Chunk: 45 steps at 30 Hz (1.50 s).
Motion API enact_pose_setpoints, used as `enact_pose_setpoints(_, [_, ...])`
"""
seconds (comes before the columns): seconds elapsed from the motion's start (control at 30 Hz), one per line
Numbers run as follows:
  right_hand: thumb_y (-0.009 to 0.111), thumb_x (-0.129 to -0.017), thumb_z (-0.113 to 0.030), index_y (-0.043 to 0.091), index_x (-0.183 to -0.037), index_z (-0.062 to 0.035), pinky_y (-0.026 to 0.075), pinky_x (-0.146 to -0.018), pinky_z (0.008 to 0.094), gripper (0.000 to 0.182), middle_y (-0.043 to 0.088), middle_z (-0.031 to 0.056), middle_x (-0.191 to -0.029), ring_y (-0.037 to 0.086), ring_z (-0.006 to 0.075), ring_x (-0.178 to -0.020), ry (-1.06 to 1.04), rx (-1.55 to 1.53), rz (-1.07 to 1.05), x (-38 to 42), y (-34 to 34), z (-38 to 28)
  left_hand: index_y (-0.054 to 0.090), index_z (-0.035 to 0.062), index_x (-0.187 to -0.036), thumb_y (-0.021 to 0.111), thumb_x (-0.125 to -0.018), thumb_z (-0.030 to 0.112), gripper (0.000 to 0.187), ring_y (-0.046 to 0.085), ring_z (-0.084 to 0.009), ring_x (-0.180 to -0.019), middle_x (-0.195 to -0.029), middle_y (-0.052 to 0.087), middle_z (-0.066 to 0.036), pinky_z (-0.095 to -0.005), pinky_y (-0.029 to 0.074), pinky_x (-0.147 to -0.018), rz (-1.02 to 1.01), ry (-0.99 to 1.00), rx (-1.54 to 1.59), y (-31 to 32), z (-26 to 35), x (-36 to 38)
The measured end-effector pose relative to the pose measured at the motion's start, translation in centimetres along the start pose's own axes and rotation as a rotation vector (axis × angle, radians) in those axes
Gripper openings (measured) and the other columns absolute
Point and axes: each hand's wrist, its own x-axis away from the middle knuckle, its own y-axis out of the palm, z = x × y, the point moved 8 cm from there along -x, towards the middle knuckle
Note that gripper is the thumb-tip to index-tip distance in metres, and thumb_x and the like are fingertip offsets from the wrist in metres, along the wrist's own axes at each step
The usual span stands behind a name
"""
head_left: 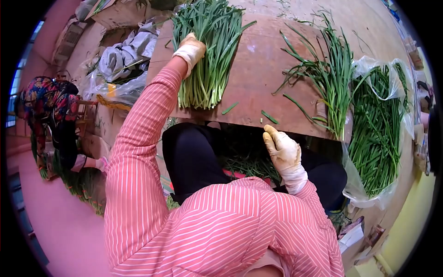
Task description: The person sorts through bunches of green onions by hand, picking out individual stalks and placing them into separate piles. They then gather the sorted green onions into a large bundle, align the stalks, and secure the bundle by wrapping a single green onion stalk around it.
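A thick bunch of garlic chives lies on the brown board, its pale cut ends toward me. My left hand, in a whitish stained glove, is closed on the left side of this bunch, its fingertips partly hidden among the leaves. At the board's near edge, my right hand, gloved too, has its fingers curled and the thumb near the index finger. Whatever it may hold is hidden. Just beyond it lie a short green leaf scrap and a tiny pale bit.
A looser pile of chives lies on the board's right side. Beside it stands a clear plastic bag full of chives. Grey sacking sits at the left. A person in a flowered top bends over farther left, near bundled greens.
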Motion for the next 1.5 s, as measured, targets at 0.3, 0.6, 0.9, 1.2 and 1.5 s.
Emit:
enact_pose_setpoints(0.3, [0.060,-0.087,-0.021,0.063,-0.103,-0.0050,0.049,-0.059,0.0370,0.023,0.064,0.0126,-0.080,0.063,0.0292,-0.069,-0.063,0.010,0.016,0.2,0.1,-0.5,0.035,0.0002,-0.135,0.073,-0.073,0.022,0.076,0.043,-0.0380,-0.118,-0.124,0.045,-0.027,-0.0382,0.037,-0.100,0.548,0.275,0.141,0.2,0.6,3.5])
enact_pose_setpoints(0.6, [0.059,-0.087,-0.022,0.064,-0.095,-0.0082,0.050,-0.065,0.0389,0.017,0.065,0.0131,-0.083,0.063,0.0305,-0.076,-0.066,-0.143,-0.060,-4.9,2.0,-3.2,0.037,-0.0012,-0.135,0.068,-0.071,0.057,0.092,0.043,-0.0379,-0.114,-0.122,0.045,-0.025,-0.0426,0.034,-0.099,0.638,0.480,0.009,-3.3,0.5,5.9])
enact_pose_setpoints(0.9, [0.050,-0.089,-0.030,0.057,-0.088,-0.0098,0.048,-0.068,0.0403,0.022,0.062,0.0122,-0.083,0.061,0.0308,-0.081,-0.245,-0.007,-0.140,-13.6,10.4,-9.4,0.000,0.0122,-0.147,0.059,-0.053,0.084,0.133,0.009,-0.0495,-0.135,-0.149,0.007,-0.027,-0.0500,0.012,-0.111,0.137,0.061,0.272,1.8,-7.0,5.7])
enact_pose_setpoints(1.2, [0.060,-0.086,-0.027,0.064,-0.088,-0.0074,0.051,-0.066,0.0357,0.020,0.064,0.0129,-0.083,0.063,0.0290,-0.073,-0.126,-0.180,-0.016,-20.6,7.4,-9.7,0.001,0.0147,-0.147,0.066,-0.063,0.070,0.119,0.022,-0.0480,-0.131,-0.148,0.014,-0.026,-0.0484,0.020,-0.109,0.208,0.074,0.139,3.3,-6.7,5.0])
enact_pose_setpoints(1.5, [0.063,-0.079,-0.048,0.065,-0.096,-0.0027,0.050,-0.074,0.0367,0.049,0.065,0.0151,-0.091,0.063,0.0296,-0.085,-0.180,0.199,0.056,-29.2,10.1,-11.6,0.004,0.0071,-0.146,0.063,-0.066,0.069,0.117,0.028,-0.0482,-0.127,-0.145,0.018,-0.028,-0.0474,0.024,-0.107,0.197,0.081,0.022,2.4,-5.0,6.4])
